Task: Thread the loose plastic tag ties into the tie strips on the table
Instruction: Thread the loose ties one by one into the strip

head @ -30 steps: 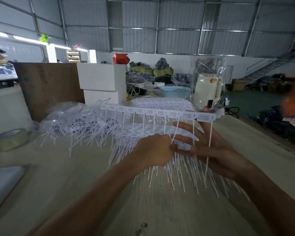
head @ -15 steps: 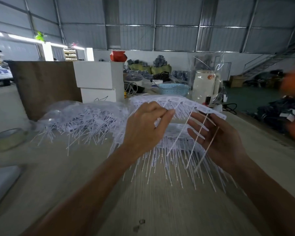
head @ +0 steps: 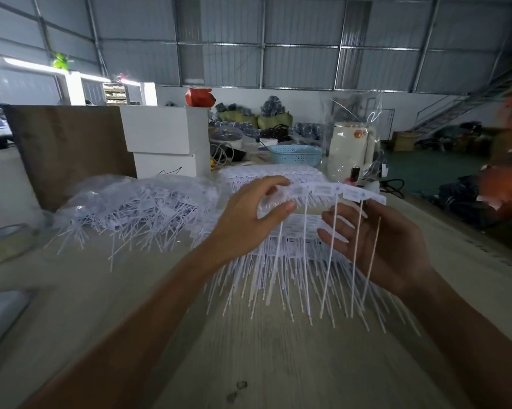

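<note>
A tie strip (head: 334,191) is pinched above the table (head: 278,364) by the left hand (head: 249,219); the right hand (head: 378,243) is held open beneath it.

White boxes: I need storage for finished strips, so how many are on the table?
2, stacked at the far side: the upper white rectangular box and the lower white box beneath it. More may hide behind the brown board.
</note>
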A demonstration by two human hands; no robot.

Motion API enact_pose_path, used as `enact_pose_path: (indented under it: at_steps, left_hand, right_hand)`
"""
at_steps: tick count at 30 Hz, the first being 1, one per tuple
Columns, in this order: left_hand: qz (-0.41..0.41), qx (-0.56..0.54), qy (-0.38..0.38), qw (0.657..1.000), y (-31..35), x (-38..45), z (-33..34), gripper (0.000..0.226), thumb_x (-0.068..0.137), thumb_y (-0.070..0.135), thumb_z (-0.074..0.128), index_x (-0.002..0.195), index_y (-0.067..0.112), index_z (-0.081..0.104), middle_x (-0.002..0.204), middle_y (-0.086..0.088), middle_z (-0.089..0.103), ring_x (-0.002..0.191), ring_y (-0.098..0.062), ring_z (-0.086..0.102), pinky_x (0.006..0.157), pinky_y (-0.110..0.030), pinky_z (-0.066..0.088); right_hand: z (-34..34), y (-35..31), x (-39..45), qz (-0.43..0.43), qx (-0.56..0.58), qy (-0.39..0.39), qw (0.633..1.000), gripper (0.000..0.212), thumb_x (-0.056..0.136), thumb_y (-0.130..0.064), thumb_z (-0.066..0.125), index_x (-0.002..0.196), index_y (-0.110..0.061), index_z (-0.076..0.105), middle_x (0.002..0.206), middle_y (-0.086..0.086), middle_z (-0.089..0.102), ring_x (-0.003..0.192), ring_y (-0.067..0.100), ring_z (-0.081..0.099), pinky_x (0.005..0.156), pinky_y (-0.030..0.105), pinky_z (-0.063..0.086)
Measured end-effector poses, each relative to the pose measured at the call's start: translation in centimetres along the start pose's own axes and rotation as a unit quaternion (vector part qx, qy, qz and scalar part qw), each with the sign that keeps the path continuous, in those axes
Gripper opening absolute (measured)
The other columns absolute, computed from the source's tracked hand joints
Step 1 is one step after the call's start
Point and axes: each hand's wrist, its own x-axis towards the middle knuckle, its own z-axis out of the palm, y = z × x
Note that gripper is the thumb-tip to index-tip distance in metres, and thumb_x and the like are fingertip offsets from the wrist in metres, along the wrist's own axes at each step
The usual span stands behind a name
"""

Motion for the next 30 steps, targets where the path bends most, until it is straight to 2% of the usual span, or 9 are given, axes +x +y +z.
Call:
enact_pose_path:
  at_steps: [4, 7, 11, 15, 20, 22, 26, 28, 30]
  left_hand:
    - [0.095, 0.103, 0.099, 0.985, 0.6, 0.5, -0.6, 0.035, 0.088, 0.034, 0.071, 0.114, 0.010, 0.069, 0.096, -0.003, 0.047, 0.097, -0.020, 0.045, 0.082, -0.032, 0.042]
    - [0.108, 0.187, 0.081, 0.973, 1.3, 0.8, -1.9, 0.036, 0.089, 0.041, 0.069, 0.115, 0.017, 0.072, 0.092, 0.000, 0.047, 0.093, -0.018, 0.044, 0.077, -0.030, 0.038]
    - [0.115, 0.372, -0.017, 0.921, 1.1, 0.8, -3.3, 0.036, 0.093, 0.054, 0.053, 0.110, 0.029, 0.073, 0.083, 0.005, 0.051, 0.092, -0.020, 0.053, 0.071, -0.030, 0.034]
    - [-0.018, 0.328, -0.209, 0.921, -1.1, 0.2, -3.0, 0.037, 0.094, 0.058, 0.054, 0.107, 0.029, 0.073, 0.094, 0.007, 0.067, 0.090, -0.016, 0.062, 0.074, -0.031, 0.047]
    - [-0.123, 0.227, -0.344, 0.903, -4.5, -1.5, -3.5, 0.037, 0.090, 0.063, 0.056, 0.101, 0.032, 0.075, 0.094, 0.020, 0.065, 0.090, -0.008, 0.062, 0.094, -0.038, 0.050]
    - [-0.126, 0.225, -0.341, 0.904, -5.0, -1.7, -3.6, 0.039, 0.090, 0.064, 0.056, 0.099, 0.032, 0.077, 0.100, 0.015, 0.072, 0.091, -0.008, 0.064, 0.095, -0.040, 0.051]
    - [-0.104, 0.284, -0.279, 0.912, -5.3, -1.5, -3.6, 0.034, 0.091, 0.064, 0.054, 0.085, 0.038, 0.075, 0.091, 0.015, 0.072, 0.084, -0.011, 0.066, 0.087, -0.041, 0.054]
    - [-0.073, 0.316, -0.207, 0.923, -4.9, -1.6, -2.7, 0.038, 0.090, 0.068, 0.050, 0.098, 0.038, 0.072, 0.095, 0.015, 0.068, 0.087, -0.011, 0.065, 0.086, -0.042, 0.054]
    - [-0.055, 0.222, -0.150, 0.962, -3.8, -1.9, -1.1, 0.042, 0.088, 0.070, 0.050, 0.112, 0.040, 0.068, 0.100, 0.017, 0.067, 0.090, -0.005, 0.064, 0.086, -0.040, 0.054]
  right_hand:
    - [-0.2, -0.3, 0.0, -0.007, 0.009, 0.020, 1.000, 0.040, 0.094, -0.030, 0.049, 0.113, -0.006, 0.075, 0.115, 0.008, 0.073, 0.113, 0.023, 0.068, 0.099, 0.044, 0.053]
    - [-0.5, -0.3, 0.3, 0.005, -0.005, 0.068, 0.998, 0.033, 0.093, -0.028, 0.054, 0.108, -0.009, 0.077, 0.104, 0.007, 0.075, 0.098, 0.020, 0.072, 0.092, 0.040, 0.057]
    - [-1.5, 0.5, 0.8, 0.058, -0.085, 0.144, 0.984, 0.018, 0.089, -0.019, 0.063, 0.092, -0.005, 0.073, 0.084, 0.007, 0.068, 0.068, 0.015, 0.067, 0.066, 0.031, 0.059]
    - [-2.7, 1.5, 0.9, 0.082, -0.282, 0.206, 0.933, 0.024, 0.083, -0.019, 0.076, 0.102, -0.005, 0.073, 0.088, 0.015, 0.072, 0.073, 0.022, 0.069, 0.064, 0.033, 0.058]
    - [-2.5, 2.3, 0.3, 0.130, -0.495, 0.133, 0.849, 0.016, 0.097, -0.019, 0.064, 0.094, -0.008, 0.075, 0.074, 0.008, 0.072, 0.062, 0.013, 0.064, 0.056, 0.026, 0.053]
    - [-2.2, 2.7, 0.3, 0.134, -0.516, 0.092, 0.841, 0.016, 0.095, -0.020, 0.067, 0.094, -0.006, 0.074, 0.073, 0.006, 0.069, 0.063, 0.012, 0.062, 0.057, 0.024, 0.052]
    - [-2.1, 2.7, 0.2, 0.112, -0.470, 0.088, 0.871, 0.009, 0.091, -0.013, 0.070, 0.095, -0.006, 0.075, 0.076, 0.013, 0.065, 0.067, 0.020, 0.061, 0.068, 0.036, 0.050]
    - [-2.3, 2.6, 0.2, 0.094, -0.458, 0.097, 0.879, 0.009, 0.091, -0.011, 0.070, 0.095, -0.006, 0.075, 0.074, 0.012, 0.062, 0.067, 0.021, 0.059, 0.072, 0.041, 0.047]
    - [-2.2, 2.7, 0.2, 0.077, -0.451, 0.099, 0.884, 0.009, 0.091, -0.012, 0.069, 0.096, -0.008, 0.076, 0.074, 0.012, 0.061, 0.068, 0.021, 0.057, 0.070, 0.039, 0.046]
